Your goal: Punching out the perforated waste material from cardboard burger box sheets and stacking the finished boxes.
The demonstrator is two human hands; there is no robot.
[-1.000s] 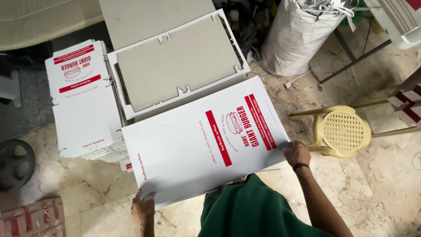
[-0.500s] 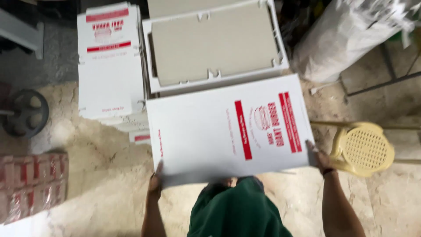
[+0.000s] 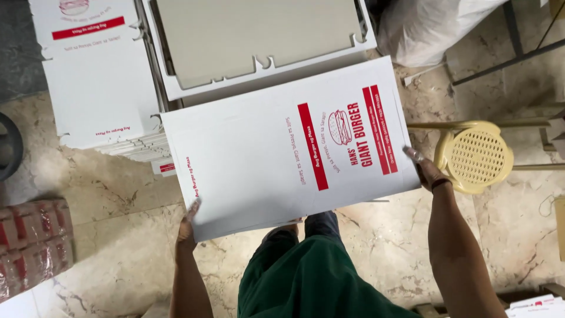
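Note:
I hold a large flat white cardboard box blank (image 3: 253, 147) with red stripes and a burger drawing, level in front of me above the floor. My left hand (image 3: 187, 227) grips its near left corner from below. My right hand (image 3: 425, 171) grips its right edge beside the red print. Under its far edge lies another flat blank (image 3: 259, 41), grey side up with white flaps. A stack of white printed blanks (image 3: 100, 88) sits to the left of that.
A yellow plastic stool (image 3: 475, 156) lies on its side right of my right hand. A white sack (image 3: 435, 26) stands at the back right. Red-and-white wrapped packs (image 3: 32, 241) sit at the left edge. Marble floor (image 3: 118, 247) lies below; my green-clothed legs (image 3: 312, 277) are under the blank.
The view has closed in and shifted; the blank I hold now sits more level and nearer the grey-side-up blank. Both hands keep their grip at its left corner and right edge.

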